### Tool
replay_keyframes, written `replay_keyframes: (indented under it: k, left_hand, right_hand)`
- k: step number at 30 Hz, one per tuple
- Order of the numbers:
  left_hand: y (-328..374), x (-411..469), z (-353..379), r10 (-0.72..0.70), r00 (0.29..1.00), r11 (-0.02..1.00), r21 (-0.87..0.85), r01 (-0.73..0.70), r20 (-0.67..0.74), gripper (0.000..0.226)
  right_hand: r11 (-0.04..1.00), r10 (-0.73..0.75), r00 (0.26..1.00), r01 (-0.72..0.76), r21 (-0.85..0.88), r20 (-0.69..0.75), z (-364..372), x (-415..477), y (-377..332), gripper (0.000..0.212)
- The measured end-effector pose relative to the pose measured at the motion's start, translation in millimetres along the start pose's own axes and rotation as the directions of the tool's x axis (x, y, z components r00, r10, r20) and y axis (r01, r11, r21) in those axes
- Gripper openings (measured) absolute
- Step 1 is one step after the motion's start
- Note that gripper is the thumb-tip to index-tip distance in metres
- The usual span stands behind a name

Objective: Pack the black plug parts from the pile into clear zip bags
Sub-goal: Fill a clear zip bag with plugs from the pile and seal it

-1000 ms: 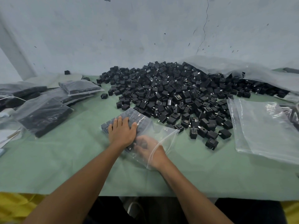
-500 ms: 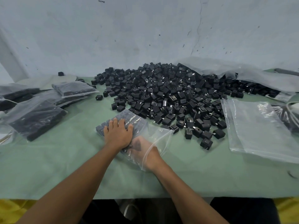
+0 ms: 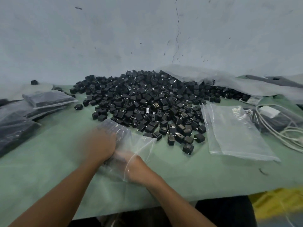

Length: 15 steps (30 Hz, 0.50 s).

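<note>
A large pile of black plug parts (image 3: 147, 102) covers the middle of the green table (image 3: 49, 161). In front of it lies a clear zip bag (image 3: 141, 145) partly filled with black parts. My left hand (image 3: 100, 145) lies on top of the filled end of the bag, smeared by motion, so its fingers are hard to make out. My right hand (image 3: 131, 164) is inside the bag's open mouth, seen through the plastic. Its fingers are hidden under my left hand.
Empty clear zip bags (image 3: 232, 128) lie flat to the right of the pile. Filled bags (image 3: 47, 97) are stacked at the left. A big plastic sack (image 3: 229, 81) spills parts at the back right. White cables (image 3: 282, 128) lie at the far right. The wall is close behind.
The camera has shifted, and the hands and bag now sit lower and further left in view. My left hand has moved over the bag and is blurred. My right hand stays inside the bag.
</note>
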<state>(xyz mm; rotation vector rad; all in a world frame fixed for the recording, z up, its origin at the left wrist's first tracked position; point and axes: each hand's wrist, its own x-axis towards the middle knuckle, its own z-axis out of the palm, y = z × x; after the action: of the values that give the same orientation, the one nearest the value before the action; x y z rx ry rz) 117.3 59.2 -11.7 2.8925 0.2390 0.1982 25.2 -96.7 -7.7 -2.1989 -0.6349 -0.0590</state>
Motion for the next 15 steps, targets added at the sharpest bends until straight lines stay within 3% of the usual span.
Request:
replay_keyframes:
  k: [2,4,6,8,10,12,15]
  left_hand:
    - [0,0,1,0.000,1.000,1.000,-0.005,0.000,-0.002,0.067]
    - [-1,1,2,-0.004,1.000,1.000,-0.005,0.004,-0.006,0.069]
    - [-1,1,1,-0.008,1.000,1.000,-0.003,0.008,-0.001,0.069]
    - [1,0,1,-0.009,1.000,1.000,-0.005,0.009,0.004,0.069]
    - [2,-1,0,-0.019,1.000,1.000,-0.010,0.019,0.011,0.069]
    - [3,-2,-2,-0.027,1.000,1.000,-0.011,0.027,0.014,0.069]
    - [4,-3,-2,-0.025,1.000,1.000,-0.012,0.025,0.012,0.070]
  right_hand:
    - [0.999,0.039,0.999,-0.039,0.015,0.022,-15,-26,16,0.027]
    - [0.988,0.135,0.990,-0.131,0.088,-0.046,-41,-50,26,0.025]
    - [0.976,0.217,0.949,-0.210,0.056,-0.229,-73,-71,38,0.026]
    - [0.947,0.226,0.845,-0.307,-0.095,-0.484,-106,-80,56,0.022]
    - [0.845,0.249,0.758,-0.474,-0.247,-0.604,-133,-86,74,0.018]
    - [0.731,0.373,0.733,-0.610,-0.307,-0.569,-141,-91,89,0.027]
    - [0.714,0.411,0.755,-0.615,-0.335,-0.510,-134,-96,95,0.031]
